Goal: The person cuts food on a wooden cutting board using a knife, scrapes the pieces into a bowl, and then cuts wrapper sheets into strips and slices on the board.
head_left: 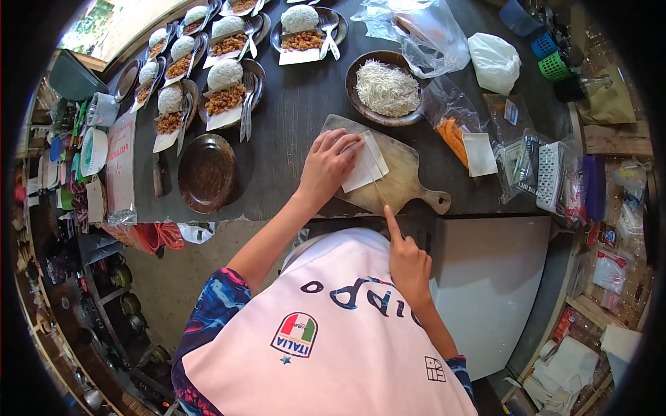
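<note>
A folded piece of white paper [368,166] lies on a wooden cutting board [409,182] at the table's near edge. My left hand [331,161] holds the paper down, its bent fingers over the left part. In my right hand [408,260] is a knife [378,191], its thin blade lying along the paper. The index finger stretches forward along the knife, the other fingers are curled, and most of the handle is hidden. Behind the board stands a brown plate [352,93] heaped with pale shredded food [387,88].
Several plates of rice [225,74] and brown food, with forks and spoons, fill the back left. A bare brown plate [207,173] is left of my hand. Plastic bags [433,41], an orange packet [452,141], white paper [479,154] and a white basket [549,177] stand right.
</note>
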Available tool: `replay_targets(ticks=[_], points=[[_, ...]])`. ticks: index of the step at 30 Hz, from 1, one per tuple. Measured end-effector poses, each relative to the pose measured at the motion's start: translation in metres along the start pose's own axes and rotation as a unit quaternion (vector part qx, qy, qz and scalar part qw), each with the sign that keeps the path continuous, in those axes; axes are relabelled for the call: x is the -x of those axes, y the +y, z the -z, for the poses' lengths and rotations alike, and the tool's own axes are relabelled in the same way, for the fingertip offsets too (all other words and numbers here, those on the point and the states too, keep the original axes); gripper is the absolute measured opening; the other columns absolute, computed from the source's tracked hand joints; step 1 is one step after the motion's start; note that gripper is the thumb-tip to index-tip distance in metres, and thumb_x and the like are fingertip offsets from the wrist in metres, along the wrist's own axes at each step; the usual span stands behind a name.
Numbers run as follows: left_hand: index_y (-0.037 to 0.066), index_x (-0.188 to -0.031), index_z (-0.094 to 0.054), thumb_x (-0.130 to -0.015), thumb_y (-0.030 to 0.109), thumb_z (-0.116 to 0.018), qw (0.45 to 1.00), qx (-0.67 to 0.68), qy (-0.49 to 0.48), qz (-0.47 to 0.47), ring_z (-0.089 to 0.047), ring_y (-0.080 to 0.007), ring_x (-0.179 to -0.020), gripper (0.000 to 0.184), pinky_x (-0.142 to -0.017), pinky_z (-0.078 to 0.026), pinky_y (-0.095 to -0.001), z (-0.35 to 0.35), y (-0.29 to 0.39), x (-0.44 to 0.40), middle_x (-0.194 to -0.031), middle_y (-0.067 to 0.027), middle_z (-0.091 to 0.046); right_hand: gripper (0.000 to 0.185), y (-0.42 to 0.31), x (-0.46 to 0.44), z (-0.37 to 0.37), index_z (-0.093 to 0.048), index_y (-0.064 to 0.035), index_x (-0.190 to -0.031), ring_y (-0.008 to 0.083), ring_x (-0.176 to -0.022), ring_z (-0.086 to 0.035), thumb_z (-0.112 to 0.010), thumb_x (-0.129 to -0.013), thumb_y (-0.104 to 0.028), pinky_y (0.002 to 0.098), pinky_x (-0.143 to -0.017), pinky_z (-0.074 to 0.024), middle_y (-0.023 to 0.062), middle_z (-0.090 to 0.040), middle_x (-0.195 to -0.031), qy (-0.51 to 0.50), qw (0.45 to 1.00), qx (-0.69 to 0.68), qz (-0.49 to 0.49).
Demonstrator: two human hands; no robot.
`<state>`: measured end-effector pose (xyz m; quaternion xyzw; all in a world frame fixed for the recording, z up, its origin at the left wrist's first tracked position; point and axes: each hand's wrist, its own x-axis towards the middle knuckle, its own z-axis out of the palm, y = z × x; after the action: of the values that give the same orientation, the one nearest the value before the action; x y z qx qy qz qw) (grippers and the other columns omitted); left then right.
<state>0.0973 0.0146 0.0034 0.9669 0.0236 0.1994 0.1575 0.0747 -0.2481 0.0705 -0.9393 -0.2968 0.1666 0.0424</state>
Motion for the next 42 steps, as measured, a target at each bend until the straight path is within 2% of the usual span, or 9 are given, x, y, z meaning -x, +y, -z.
replay_targets(ticks=[6, 9, 12, 17, 22, 25, 32, 38, 42], points=[[0.009, -0.129, -0.071, -0.093, 0.008, -0.071, 0.992, 0.101, 0.056, 0.042, -0.062, -0.0292, -0.123, 0.036, -0.105, -0.051, -0.0428, 0.008, 0.002, 0.001, -0.130, -0.0065, -0.067, 0.064, 0.013, -0.006, 0.024, -0.037, -0.0371, -0.163, 0.0424, -0.068, -0.068, -0.055, -0.106, -0.015, 0.0531, -0.064, -0.0537, 0.0199, -0.064, -0.074, -0.029, 0.985, -0.170, 0.007], [0.006, -0.127, -0.071, -0.091, 0.004, -0.072, 0.984, 0.134, 0.055, 0.104, -0.062, -0.0305, -0.118, 0.036, -0.099, -0.054, -0.0415, 0.015, 0.008, 0.016, -0.127, -0.0084, -0.067, 0.061, 0.001, -0.018, 0.028, -0.041, -0.0351, -0.162, 0.0418, -0.071, -0.068, -0.055, -0.106, -0.014, 0.0519, -0.064, -0.0533, 0.0204, -0.066, -0.077, 0.064, 0.977, -0.204, 0.017], [0.003, -0.124, -0.072, -0.091, 0.003, -0.072, 0.988, 0.115, 0.053, 0.088, -0.063, -0.0308, -0.115, 0.033, -0.097, -0.055, -0.0410, 0.012, 0.005, 0.021, -0.124, -0.0089, -0.067, 0.068, -0.016, -0.047, 0.007, -0.040, -0.0335, -0.163, 0.0381, -0.064, -0.071, -0.058, -0.101, -0.011, 0.0522, -0.061, -0.0572, 0.0134, -0.067, -0.073, 0.101, 0.984, -0.148, 0.028], [-0.003, -0.119, -0.071, -0.090, 0.004, -0.070, 0.994, 0.071, 0.065, 0.059, -0.062, -0.0288, -0.114, 0.030, -0.100, -0.053, -0.0389, 0.010, 0.006, 0.020, -0.119, -0.0093, -0.066, 0.070, -0.041, -0.079, -0.009, -0.036, -0.0354, -0.164, 0.0398, -0.068, -0.071, -0.057, -0.102, -0.010, 0.0536, -0.063, -0.0578, 0.0159, -0.068, -0.075, 0.076, 0.992, -0.097, 0.032], [-0.002, -0.123, -0.072, -0.089, 0.003, -0.071, 0.991, 0.082, 0.065, 0.080, -0.061, -0.0309, -0.116, 0.034, -0.099, -0.054, -0.0413, 0.008, 0.006, 0.023, -0.124, -0.0101, -0.065, 0.074, -0.048, -0.079, -0.017, -0.033, -0.0372, -0.165, 0.0385, -0.066, -0.072, -0.058, -0.101, -0.011, 0.0531, -0.061, -0.0590, 0.0147, -0.067, -0.074, 0.070, 0.996, -0.050, 0.033], [-0.002, -0.123, -0.072, -0.088, 0.003, -0.072, 0.990, 0.094, 0.068, 0.086, -0.061, -0.0311, -0.116, 0.035, -0.099, -0.054, -0.0413, 0.007, 0.005, 0.025, -0.125, -0.0100, -0.065, 0.085, -0.048, -0.078, -0.014, -0.032, -0.0364, -0.166, 0.0339, -0.061, -0.073, -0.061, -0.093, -0.005, 0.0477, -0.057, -0.0605, 0.0100, -0.064, -0.071, 0.082, 0.995, -0.028, 0.051], [-0.002, -0.119, -0.074, -0.088, 0.003, -0.072, 0.987, 0.107, 0.076, 0.089, -0.062, -0.0309, -0.115, 0.032, -0.098, -0.055, -0.0416, 0.006, 0.004, 0.023, -0.124, -0.0098, -0.066, 0.087, -0.047, -0.079, -0.019, -0.031, -0.0356, -0.167, 0.0335, -0.063, -0.073, -0.060, -0.092, -0.003, 0.0477, -0.057, -0.0606, 0.0108, -0.064, -0.074, 0.083, 0.994, -0.035, 0.057], [0.003, -0.130, -0.068, -0.089, 0.002, -0.070, 0.975, 0.143, 0.105, 0.136, -0.061, -0.0314, -0.118, 0.041, -0.103, -0.052, -0.0442, 0.008, 0.012, 0.018, -0.129, -0.0077, -0.066, 0.090, -0.056, -0.080, -0.011, -0.030, -0.0346, -0.167, 0.0329, -0.065, -0.074, -0.060, -0.090, -0.001, 0.0470, -0.060, -0.0618, 0.0115, -0.065, -0.074, 0.032, 0.999, 0.004, 0.037], [0.008, -0.134, -0.066, -0.087, 0.002, -0.068, 0.998, 0.053, 0.001, 0.039, -0.059, -0.0290, -0.123, 0.047, -0.107, -0.049, -0.0433, 0.009, 0.002, 0.017, -0.136, -0.0035, -0.065, 0.091, -0.054, -0.082, -0.011, -0.029, -0.0342, -0.168, 0.0323, -0.065, -0.075, -0.060, -0.090, 0.000, 0.0459, -0.060, -0.0621, 0.0110, -0.065, -0.072, 0.036, 0.999, -0.005, 0.040]])
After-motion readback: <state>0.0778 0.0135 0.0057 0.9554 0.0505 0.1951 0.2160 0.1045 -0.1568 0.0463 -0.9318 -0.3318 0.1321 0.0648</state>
